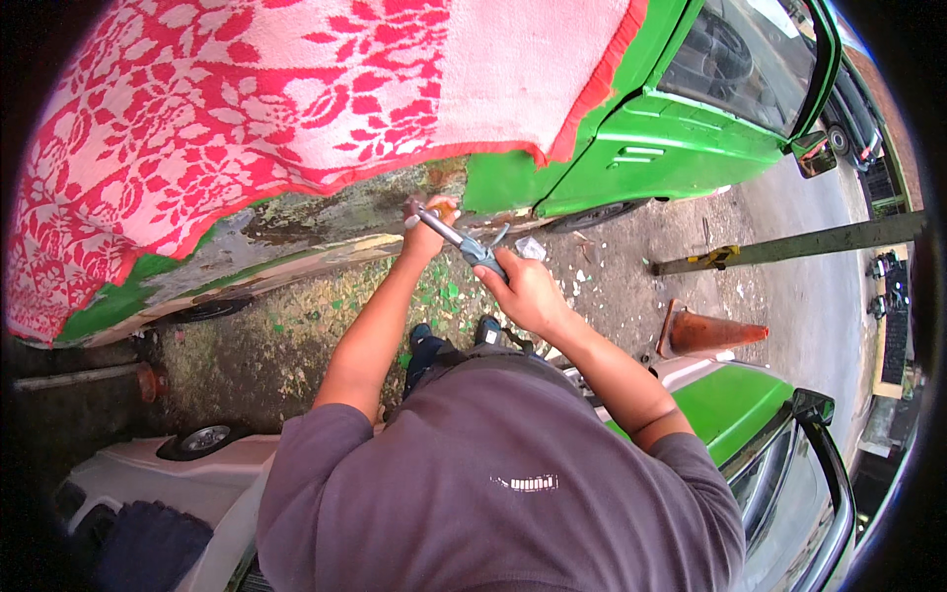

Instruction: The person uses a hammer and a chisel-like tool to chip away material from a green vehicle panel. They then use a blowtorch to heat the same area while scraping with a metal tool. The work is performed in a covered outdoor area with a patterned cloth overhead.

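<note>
Gun-like tool (475, 253), grey with a silver barrel (441, 227), is being held near the centre of the frame, its long axis being slanted from the rear grip at lower right to the front end at upper left. The grip is being enclosed by the right hand (525, 293), fingers curled round it; a curved lever (501, 235) is being seen free of the hand, on the upper-right side. At the front end the left hand (426, 237) is being held close beside the barrel, an amber piece (444, 210) showing at its fingers; whether barrel or amber piece is being pinched cannot be told, the fingers being partly hidden. The front end is being directed toward the worn panel (326, 212), up and left, the left hand lying nearer to it than the right. Contact with the panel cannot be judged.
</note>
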Tool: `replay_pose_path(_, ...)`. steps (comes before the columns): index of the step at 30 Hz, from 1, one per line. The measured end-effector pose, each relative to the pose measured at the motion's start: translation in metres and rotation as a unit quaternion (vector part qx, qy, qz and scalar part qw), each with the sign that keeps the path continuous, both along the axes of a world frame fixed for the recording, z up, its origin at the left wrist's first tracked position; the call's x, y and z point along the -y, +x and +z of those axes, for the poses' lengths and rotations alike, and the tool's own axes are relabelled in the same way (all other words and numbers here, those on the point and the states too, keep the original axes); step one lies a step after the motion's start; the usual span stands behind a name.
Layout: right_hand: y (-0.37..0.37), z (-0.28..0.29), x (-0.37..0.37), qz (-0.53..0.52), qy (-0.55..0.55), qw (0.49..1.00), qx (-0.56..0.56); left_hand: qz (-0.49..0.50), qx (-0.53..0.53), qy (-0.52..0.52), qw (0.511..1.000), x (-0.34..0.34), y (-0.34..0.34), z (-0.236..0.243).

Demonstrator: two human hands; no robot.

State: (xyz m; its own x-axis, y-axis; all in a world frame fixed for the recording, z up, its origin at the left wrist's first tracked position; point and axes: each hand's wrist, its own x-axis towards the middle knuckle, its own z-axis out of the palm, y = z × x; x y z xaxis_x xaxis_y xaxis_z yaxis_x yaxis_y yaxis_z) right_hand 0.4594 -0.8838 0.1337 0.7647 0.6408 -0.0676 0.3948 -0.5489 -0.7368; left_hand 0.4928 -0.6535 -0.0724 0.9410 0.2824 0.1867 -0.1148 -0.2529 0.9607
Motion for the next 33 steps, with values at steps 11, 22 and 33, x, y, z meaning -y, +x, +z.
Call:
replay_pose_path(11,-0.008,-0.006,0.028,-0.06,-0.009,0.993,-0.1,0.015,-0.071,0.092,0.993,0.017,-0.017,0.012)
replay_pose_path(22,0.004,-0.04,0.069,-0.177,0.057,0.971,-0.152,0.079,-0.015,-0.072,0.994,0.0,-0.015,-0.006)
replay_pose_path(33,0.002,-0.024,0.058,-0.131,-0.015,0.983,-0.131,0.105,-0.025,0.033,0.994,0.003,-0.019,-0.003)
